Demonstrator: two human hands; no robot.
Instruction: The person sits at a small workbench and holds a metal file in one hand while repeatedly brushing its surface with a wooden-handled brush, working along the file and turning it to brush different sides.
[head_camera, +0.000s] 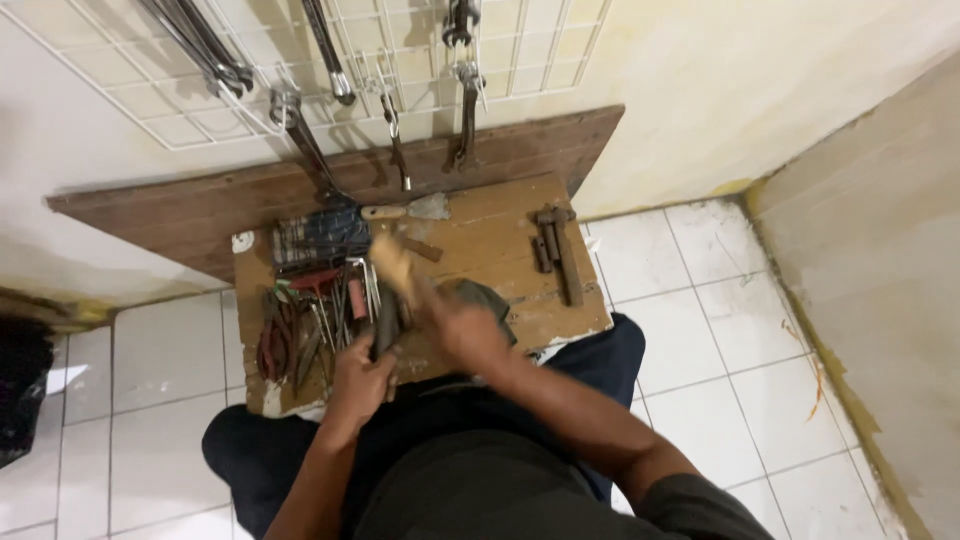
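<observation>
The left hand (362, 380) is closing its grip around a dark, slim tool (386, 322) over the wooden bench (500, 240); the right hand (462, 325) is gripping a pale wooden handle (392, 262) (blurred)

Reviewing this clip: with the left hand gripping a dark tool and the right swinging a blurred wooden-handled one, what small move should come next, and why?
Probably steady the dark tool first: the left hand holds it on the wooden board beside loose pliers, and the right hand with its wooden-handled tool is motion-blurred.
</observation>
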